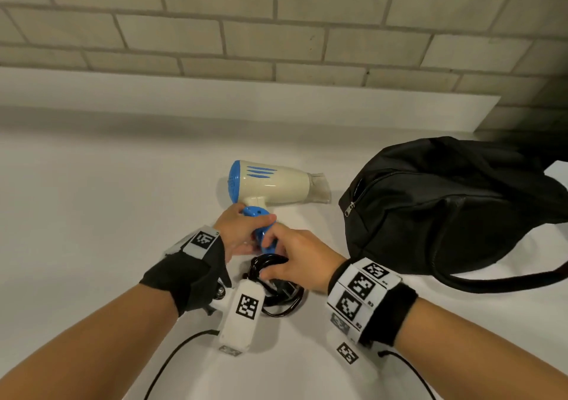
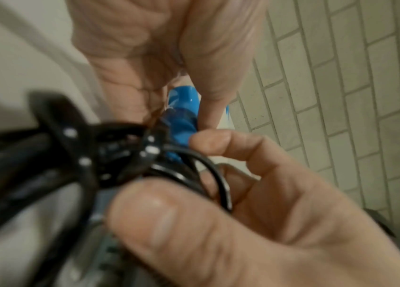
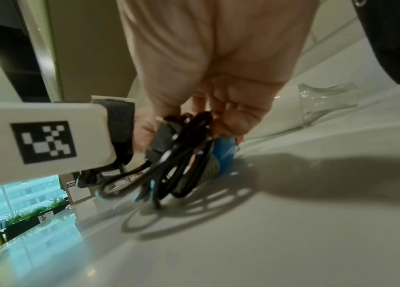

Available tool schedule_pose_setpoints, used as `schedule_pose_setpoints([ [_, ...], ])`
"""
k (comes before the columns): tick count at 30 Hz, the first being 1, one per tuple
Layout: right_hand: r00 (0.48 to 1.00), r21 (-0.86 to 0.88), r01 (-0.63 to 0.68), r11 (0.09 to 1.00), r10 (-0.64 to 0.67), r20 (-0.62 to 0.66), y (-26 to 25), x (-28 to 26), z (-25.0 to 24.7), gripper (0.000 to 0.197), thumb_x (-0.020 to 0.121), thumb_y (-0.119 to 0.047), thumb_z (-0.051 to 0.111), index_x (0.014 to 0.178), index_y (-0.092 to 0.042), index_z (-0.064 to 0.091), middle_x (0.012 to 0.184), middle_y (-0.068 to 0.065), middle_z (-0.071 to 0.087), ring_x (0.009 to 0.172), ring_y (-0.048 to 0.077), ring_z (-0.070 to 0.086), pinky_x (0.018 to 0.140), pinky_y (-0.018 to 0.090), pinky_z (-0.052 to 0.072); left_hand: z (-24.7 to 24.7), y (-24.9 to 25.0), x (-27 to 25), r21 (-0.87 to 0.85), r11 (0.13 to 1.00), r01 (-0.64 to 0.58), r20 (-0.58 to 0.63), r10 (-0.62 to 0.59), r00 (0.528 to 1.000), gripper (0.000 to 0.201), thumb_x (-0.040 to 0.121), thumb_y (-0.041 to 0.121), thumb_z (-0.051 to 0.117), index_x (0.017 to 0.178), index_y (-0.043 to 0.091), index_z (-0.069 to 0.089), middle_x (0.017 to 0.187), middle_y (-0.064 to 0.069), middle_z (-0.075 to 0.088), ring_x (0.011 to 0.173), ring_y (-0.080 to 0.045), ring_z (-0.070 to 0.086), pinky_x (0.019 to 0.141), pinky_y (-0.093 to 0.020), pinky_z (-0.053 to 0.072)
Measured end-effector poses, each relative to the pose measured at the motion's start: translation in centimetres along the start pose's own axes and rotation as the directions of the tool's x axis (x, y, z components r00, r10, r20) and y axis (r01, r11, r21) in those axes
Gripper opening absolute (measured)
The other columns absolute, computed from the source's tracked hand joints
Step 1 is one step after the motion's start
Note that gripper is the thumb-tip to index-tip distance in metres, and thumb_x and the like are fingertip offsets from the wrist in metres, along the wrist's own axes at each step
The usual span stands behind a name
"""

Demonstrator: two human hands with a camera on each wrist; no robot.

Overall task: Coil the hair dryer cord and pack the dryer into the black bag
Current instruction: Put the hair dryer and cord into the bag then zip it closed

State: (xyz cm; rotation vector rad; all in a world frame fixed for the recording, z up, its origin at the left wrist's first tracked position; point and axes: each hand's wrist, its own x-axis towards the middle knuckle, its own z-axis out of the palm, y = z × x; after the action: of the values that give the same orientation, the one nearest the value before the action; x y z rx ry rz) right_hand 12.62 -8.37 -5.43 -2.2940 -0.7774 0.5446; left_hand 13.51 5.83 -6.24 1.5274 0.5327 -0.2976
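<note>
The hair dryer point(image 1: 273, 186), cream with a blue back and a clear nozzle, lies on its side on the white counter point(image 1: 107, 215), nozzle toward the bag. My left hand point(image 1: 244, 227) grips its blue handle point(image 1: 261, 215), thumb over the top. The black cord point(image 1: 278, 295) is gathered in loops just below the handle's end. My right hand point(image 1: 285, 261) pinches that coil point(image 3: 179, 155) between thumb and fingers, and the loops hang down to the counter. In the left wrist view the blue handle point(image 2: 181, 120) shows between my left fingers, with the cord point(image 2: 120, 153) blurred in front. The black bag point(image 1: 445, 209) lies to the right.
The bag's zip point(image 1: 350, 207) faces the dryer and its strap point(image 1: 491, 283) trails along the counter toward me. A brick wall point(image 1: 276, 24) with a low ledge stands behind the counter. Thin black wrist-camera cables point(image 1: 172, 356) run off the front edge.
</note>
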Motion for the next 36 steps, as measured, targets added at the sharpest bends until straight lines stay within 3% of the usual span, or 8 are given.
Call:
schedule_pose_setpoints([
  [5,0.981,0.059,-0.192,0.98,0.194,-0.027,1.2,-0.1,0.5,0.093,0.059,-0.042,0.079,0.131,-0.022,0.024,0.127,0.005,0.036,0.119,0.019,0.039,0.102,0.037,0.038,-0.3,-1.3,-1.1,-0.175,0.983,-0.059,0.049,0.069,0.996,0.022,0.078,0.014,0.064,0.092,0.015,0.048,0.099,-0.012,0.065,0.076,-0.019,0.068,0.057,-0.031,0.058],
  [11,0.989,0.262,-0.145,0.954,0.151,-0.001,-1.4,-1.0,0.2,0.081,0.066,-0.026,0.078,0.129,-0.02,0.029,0.112,-0.003,0.052,0.099,0.011,0.051,0.083,0.021,0.042,-1.1,-0.4,-4.4,-0.244,0.91,-0.336,-0.001,0.346,0.938,0.051,0.05,0.031,0.083,0.088,0.021,0.05,0.098,-0.01,0.069,0.083,-0.021,0.07,0.055,-0.028,0.057],
  [14,0.994,0.294,-0.048,0.955,0.074,-0.08,-3.5,-2.3,-1.9,0.08,0.068,-0.024,0.077,0.13,-0.023,0.027,0.121,0.002,0.053,0.104,0.015,0.053,0.089,0.027,0.045,-1.3,2.3,-7.0,-0.186,0.804,-0.564,0.015,0.577,0.817,0.075,0.025,0.059,0.083,0.088,0.031,0.056,0.092,0.004,0.073,0.083,-0.013,0.07,0.056,-0.023,0.056],
  [23,0.929,0.491,0.221,0.843,-0.029,-0.369,-6.5,-12.3,-10.6,0.074,0.056,-0.008,0.078,0.115,-0.025,0.038,0.081,-0.012,0.055,0.075,0.009,0.054,0.077,0.036,0.051,2.1,8.6,-10.0,-0.054,0.475,-0.879,0.232,0.862,0.451,0.037,0.062,0.069,0.059,0.088,0.043,0.064,0.095,0.021,0.069,0.086,-0.003,0.065,0.066,-0.02,0.056],
  [27,0.892,0.451,0.235,0.861,-0.007,-0.451,-4.9,-18.1,-12.9,0.066,0.05,-0.009,0.082,0.098,-0.037,0.048,0.073,-0.003,0.063,0.066,0.008,0.059,0.063,0.019,0.05,5.4,9.0,-8.6,0.304,0.135,-0.943,0.474,0.837,0.273,0.017,0.079,0.041,0.047,0.089,0.042,0.061,0.111,0.024,0.056,0.106,0.004,0.052,0.08,-0.001,0.038],
  [30,0.838,0.431,0.258,0.865,0.021,-0.545,-3.5,-21.6,-13.9,0.061,0.031,-0.028,0.09,0.078,-0.043,0.055,0.072,-0.003,0.066,0.063,0.008,0.062,0.058,0.015,0.051,7.6,10.2,-6.5,0.346,-0.077,-0.935,0.648,0.74,0.179,0.023,0.083,0.029,0.041,0.087,0.039,0.061,0.128,0.014,0.047,0.121,-0.008,0.038,0.096,-0.023,0.039],
  [33,0.771,0.409,0.236,0.882,0.086,-0.631,-2.0,-24.6,-14.8,0.065,0.018,-0.043,0.089,0.074,-0.039,0.058,0.062,-0.004,0.064,0.056,0.008,0.061,0.053,0.014,0.051,10.4,11.6,-4.8,0.384,-0.253,-0.888,0.766,0.623,0.155,0.035,0.08,0.005,0.047,0.092,0.03,0.068,0.139,-0.004,0.042,0.131,-0.031,0.031,0.103,-0.047,0.035],
  [36,0.71,0.304,0.172,0.937,0.096,-0.698,-0.8,-27.0,-15.6,0.071,0.012,-0.016,0.087,0.073,-0.038,0.058,0.056,-0.005,0.062,0.049,0.007,0.059,0.047,0.013,0.049,12.8,12.6,-4.0,0.405,-0.356,-0.842,0.86,0.462,0.218,0.055,0.08,-0.007,0.041,0.117,0.032,0.057,0.15,0.001,0.026,0.138,-0.032,0.015,0.111,-0.043,0.017],
])
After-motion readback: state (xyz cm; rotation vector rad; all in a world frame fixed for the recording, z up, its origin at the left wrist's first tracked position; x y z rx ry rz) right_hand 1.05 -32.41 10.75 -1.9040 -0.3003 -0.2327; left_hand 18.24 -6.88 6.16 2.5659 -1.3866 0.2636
